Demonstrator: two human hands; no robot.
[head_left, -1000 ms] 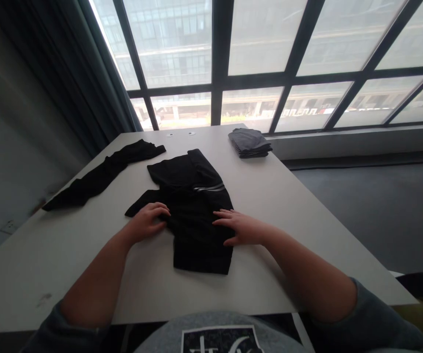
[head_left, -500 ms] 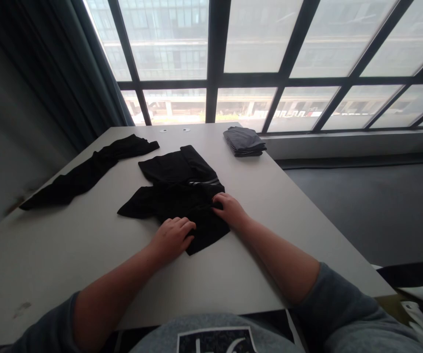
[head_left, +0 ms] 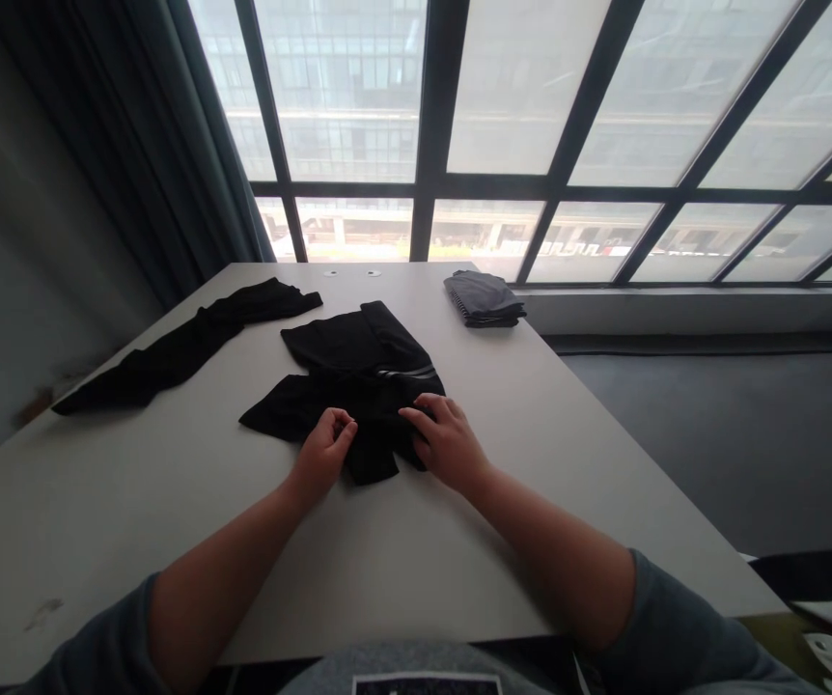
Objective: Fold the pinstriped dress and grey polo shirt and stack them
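A black garment [head_left: 336, 343] with pale stripes lies partly folded on the white table [head_left: 416, 560] in front of me. Its near edge is bunched up, with a notch between two hanging corners. My left hand [head_left: 323, 452] pinches the cloth between thumb and fingers at the near left. At the near right, my right hand [head_left: 452, 446] has its fingers and thumb closed on the same garment, just below the stripes. Whether it is a shirt or shorts I cannot tell.
A second long black piece of clothing [head_left: 191, 347] lies along the table's left side. Folded grey clothes [head_left: 485, 297] are stacked at the far right edge. Beyond the table are windows [head_left: 503, 97] and a dark curtain [head_left: 148, 125].
My left hand has gone from lying over the garment to pinching it. The near edge is now lifted and bunched. My right hand has shifted slightly nearer. The view has tilted up a little.
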